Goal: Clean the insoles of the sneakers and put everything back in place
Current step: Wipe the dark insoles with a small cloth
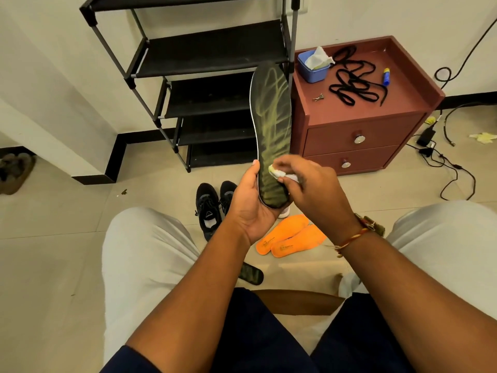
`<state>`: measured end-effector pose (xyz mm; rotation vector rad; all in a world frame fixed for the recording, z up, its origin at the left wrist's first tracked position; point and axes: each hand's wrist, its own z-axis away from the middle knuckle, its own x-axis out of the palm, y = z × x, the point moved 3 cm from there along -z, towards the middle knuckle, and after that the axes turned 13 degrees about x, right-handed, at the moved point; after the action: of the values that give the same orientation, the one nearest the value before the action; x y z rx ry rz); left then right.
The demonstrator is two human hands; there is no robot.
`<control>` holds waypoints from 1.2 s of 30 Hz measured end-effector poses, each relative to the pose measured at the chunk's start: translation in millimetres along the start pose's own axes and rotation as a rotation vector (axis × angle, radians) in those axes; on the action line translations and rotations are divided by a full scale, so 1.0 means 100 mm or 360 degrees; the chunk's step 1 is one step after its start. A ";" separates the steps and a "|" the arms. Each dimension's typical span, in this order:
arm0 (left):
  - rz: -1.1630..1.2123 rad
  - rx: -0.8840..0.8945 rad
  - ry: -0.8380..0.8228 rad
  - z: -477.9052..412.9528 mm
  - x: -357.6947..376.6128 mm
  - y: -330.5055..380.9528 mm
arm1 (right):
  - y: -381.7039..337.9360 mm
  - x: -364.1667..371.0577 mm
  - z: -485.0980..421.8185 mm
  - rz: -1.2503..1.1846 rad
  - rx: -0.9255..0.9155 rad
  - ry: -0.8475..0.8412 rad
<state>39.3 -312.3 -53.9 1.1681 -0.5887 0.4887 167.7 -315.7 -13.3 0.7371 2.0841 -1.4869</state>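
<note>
- Your left hand (248, 208) grips the heel end of the dark insole (273, 111), with the palm turned toward you and the thumb along the left edge. The other fingers are hidden behind it.
- The insole stands nearly upright, toe end high, in front of the shoe rack (209, 57).
- Your right hand (314, 189) pinches a folded white wipe (279, 173) between thumb and fingertips and presses it on the insole's printed face, just above the heel.
- Step in hand, as judged: wiping the face of this insole. The wipe sits low, and the long stretch toward the toe lies above it.
- The next move calls for strokes up toward the toe. The left hand should brace from behind, since the thin insole will likely bend away under pressure.
- Pose: both forearms reach forward from your lap and meet above the floor between your knees. The right wrist, which wears a thread band, is bent inward.
- A second dark insole (250, 273) lies on the floor, partly under your left forearm. Two orange insoles (290, 235) overlap on the floor just below your right wrist.
- The black sneakers (212, 203) stand side by side on the floor, left of your left hand.
- Black laces (355, 82) and a blue tub (313, 67) of wipes lie on the red cabinet (363, 109), so refitting appears not yet begun.
</note>
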 end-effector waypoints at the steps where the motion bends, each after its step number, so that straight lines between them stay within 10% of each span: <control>1: 0.0025 -0.0017 0.0009 0.00 0.00 0.01 | -0.04 0.04 0.03 0.0000 -0.0015 -0.0038; 36: 0.0235 0.0204 0.0110 -0.01 0.02 0.18 | -0.29 0.16 0.17 0.0157 -0.0004 0.0149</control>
<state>30.1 -305.7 -40.3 1.2293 -0.5929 0.6986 137.7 -337.0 -7.9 0.9112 2.0853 -1.4208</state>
